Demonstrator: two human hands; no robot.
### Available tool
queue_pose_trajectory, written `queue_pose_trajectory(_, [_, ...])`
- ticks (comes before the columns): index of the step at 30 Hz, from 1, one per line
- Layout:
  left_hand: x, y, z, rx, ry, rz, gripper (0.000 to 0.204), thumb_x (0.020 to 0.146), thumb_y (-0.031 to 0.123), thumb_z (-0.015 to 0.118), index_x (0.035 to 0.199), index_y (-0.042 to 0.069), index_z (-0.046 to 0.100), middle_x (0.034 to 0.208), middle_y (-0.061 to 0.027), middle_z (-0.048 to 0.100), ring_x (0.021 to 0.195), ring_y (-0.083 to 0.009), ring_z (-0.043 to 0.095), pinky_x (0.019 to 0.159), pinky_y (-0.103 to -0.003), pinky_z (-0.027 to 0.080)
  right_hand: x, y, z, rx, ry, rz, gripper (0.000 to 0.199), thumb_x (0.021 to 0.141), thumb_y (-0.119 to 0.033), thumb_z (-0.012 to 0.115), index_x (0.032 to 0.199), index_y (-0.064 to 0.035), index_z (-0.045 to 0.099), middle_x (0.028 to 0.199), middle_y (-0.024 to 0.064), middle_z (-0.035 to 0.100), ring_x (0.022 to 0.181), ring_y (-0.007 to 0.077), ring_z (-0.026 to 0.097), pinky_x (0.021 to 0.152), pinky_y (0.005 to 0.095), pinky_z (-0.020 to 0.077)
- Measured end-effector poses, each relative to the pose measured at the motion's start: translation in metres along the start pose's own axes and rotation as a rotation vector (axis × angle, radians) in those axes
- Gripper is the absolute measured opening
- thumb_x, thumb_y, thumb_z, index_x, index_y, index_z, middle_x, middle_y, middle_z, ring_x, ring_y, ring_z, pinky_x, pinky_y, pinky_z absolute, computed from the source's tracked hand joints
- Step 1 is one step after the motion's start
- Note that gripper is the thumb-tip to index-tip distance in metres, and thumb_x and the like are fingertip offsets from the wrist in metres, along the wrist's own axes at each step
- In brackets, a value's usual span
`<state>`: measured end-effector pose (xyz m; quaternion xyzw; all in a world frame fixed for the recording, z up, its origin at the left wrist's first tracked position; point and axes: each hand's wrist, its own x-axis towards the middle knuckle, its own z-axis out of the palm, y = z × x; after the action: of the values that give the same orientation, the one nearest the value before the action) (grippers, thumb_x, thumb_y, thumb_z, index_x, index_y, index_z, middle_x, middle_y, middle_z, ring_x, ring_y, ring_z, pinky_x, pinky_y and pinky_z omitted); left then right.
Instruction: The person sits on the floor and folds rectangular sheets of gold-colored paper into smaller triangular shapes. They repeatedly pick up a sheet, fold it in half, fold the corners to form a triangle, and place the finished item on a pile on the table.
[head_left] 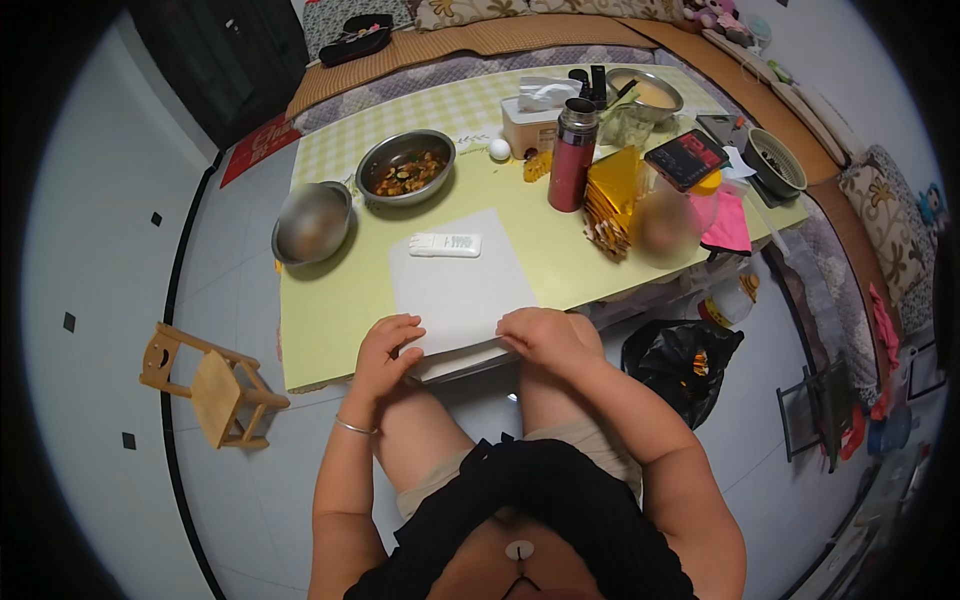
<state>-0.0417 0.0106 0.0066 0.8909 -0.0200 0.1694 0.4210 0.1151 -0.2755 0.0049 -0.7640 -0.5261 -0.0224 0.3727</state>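
Note:
A white sheet of paper lies on the table in front of me, its near edge reaching the table's front edge. On the sheet's far half rests a small white flat rectangular item with dark printing. At the near left corner of the paper is my left hand, thumb and fingers apart, touching the edge; a bracelet circles that wrist. My right hand pinches the near right corner of the paper between thumb and fingers.
Two metal bowls, one with chopped food and one blurred, stand at left. A red thermos, gold packets, a tissue box and a white ball stand farther back. A black bag and wooden chair flank the table.

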Motion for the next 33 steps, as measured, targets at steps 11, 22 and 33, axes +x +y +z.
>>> queue_pose_trajectory(11, [0.003, -0.001, 0.002, -0.239, 0.077, -0.352, 0.024, 0.093, 0.015, 0.07, 0.112, 0.002, 0.074, 0.114, -0.0108, 0.073, 0.111, -0.0214, 0.066, 0.099, -0.033, 0.049, 0.028, 0.003, -0.023, 0.608, -0.118, 0.526, 0.023, 0.085, -0.018, 0.08, 0.101, -0.0013, 0.077, 0.09, 0.0101, 0.076, 0.086, 0.0164, 0.069, 0.082, 0.0297, 0.0539])
queue_pose_trajectory(22, [0.022, -0.011, 0.04, 0.357, 0.513, -0.212, 0.015, 0.083, 0.011, 0.076, 0.079, -0.002, 0.07, 0.085, -0.0148, 0.064, 0.085, -0.0317, 0.059, 0.079, -0.041, 0.049, 0.041, 0.047, 0.018, 0.179, 0.261, 0.369, 0.012, 0.082, -0.015, 0.079, 0.082, -0.0029, 0.075, 0.11, 0.0123, 0.073, 0.12, 0.0333, 0.058, 0.102, 0.0425, 0.0464])
queue_pose_trajectory(33, [0.035, -0.007, 0.04, 0.545, 0.522, -0.299, 0.029, 0.079, 0.014, 0.081, 0.064, 0.001, 0.06, 0.086, -0.0156, 0.058, 0.092, -0.0356, 0.053, 0.083, -0.046, 0.046, 0.059, 0.035, 0.033, -0.279, 0.375, 0.344, 0.022, 0.073, -0.017, 0.084, 0.07, -0.0031, 0.067, 0.102, 0.0092, 0.069, 0.102, 0.0311, 0.06, 0.085, 0.0431, 0.0485])
